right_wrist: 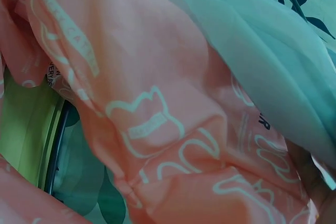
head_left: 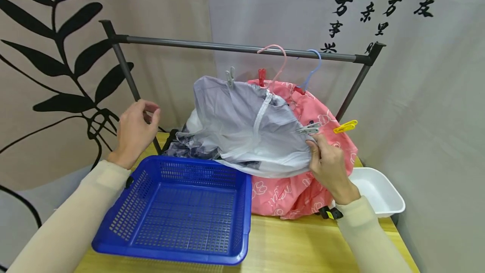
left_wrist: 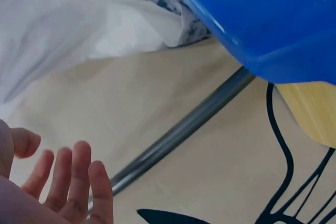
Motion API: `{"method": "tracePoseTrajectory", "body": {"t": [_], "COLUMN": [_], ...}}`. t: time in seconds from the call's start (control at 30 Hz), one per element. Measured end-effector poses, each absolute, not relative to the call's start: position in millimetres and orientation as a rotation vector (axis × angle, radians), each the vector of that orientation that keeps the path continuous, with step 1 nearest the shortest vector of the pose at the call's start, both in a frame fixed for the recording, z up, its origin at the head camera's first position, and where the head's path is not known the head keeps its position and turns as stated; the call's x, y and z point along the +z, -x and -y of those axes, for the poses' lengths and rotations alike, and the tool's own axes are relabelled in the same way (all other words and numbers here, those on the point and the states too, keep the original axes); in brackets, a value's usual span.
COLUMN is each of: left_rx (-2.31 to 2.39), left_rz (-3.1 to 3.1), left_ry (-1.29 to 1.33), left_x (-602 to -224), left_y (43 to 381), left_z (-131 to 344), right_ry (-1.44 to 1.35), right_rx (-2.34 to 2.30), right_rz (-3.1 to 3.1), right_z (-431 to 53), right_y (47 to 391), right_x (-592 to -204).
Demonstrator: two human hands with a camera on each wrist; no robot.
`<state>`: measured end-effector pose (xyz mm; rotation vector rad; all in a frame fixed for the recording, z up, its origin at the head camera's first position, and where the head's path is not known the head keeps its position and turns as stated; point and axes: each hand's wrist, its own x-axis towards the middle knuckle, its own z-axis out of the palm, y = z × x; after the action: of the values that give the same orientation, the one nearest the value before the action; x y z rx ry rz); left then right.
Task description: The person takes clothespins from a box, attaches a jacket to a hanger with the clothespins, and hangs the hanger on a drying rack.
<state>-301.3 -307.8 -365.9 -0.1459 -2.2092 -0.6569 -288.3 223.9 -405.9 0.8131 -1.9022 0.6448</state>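
Note:
A thin grey-white garment [head_left: 242, 125] with a white zipper strip hangs from a pink hanger [head_left: 282, 60] on the rack's bar. My right hand [head_left: 333, 165] pinches its right edge, just below a grey clothespin [head_left: 308, 129]. Another grey clothespin [head_left: 230, 78] grips its upper left. My left hand [head_left: 136, 132] is in the air beside the rack's left leg, fingers loosely bent and holding nothing; the left wrist view shows its fingers [left_wrist: 80, 177] spread. Behind the grey garment, a pink printed garment [head_left: 288, 197] hangs from a blue hanger [head_left: 315, 68]. It fills most of the right wrist view.
A blue perforated basket [head_left: 189, 256] stands at the table's front left. Dark patterned cloth [head_left: 189, 148] lies behind it. At right is a white tub [head_left: 379, 191]. Red [head_left: 262, 77] and yellow [head_left: 345, 126] clothespins are on the pink garment. The metal rack [head_left: 227, 46] spans the back.

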Motion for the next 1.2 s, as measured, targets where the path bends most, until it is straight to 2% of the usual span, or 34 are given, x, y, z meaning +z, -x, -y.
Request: {"method": "tracePoseTrajectory", "body": {"t": [0.37, 0.77, 1.2], "left_rx": [-0.857, -0.888, -0.847], "left_rz": [2.153, 2.206, 2.254], "left_ry": [-0.179, -0.154, -0.161], "left_x": [-344.3, -329.8, -332.6], "left_y": [318.1, 333.7, 335.9], "left_z": [324.8, 340.8, 344.3], "right_ry": [-0.851, -0.858, -0.831], "right_rx": [0.619, 0.62, 0.631], "right_rz": [1.89, 1.902, 1.939], "right_z": [-223.6, -221.0, -220.5], "right_y": [289.7, 286.3, 291.9], "right_x": [-404.8, -404.6, -410.6]}}
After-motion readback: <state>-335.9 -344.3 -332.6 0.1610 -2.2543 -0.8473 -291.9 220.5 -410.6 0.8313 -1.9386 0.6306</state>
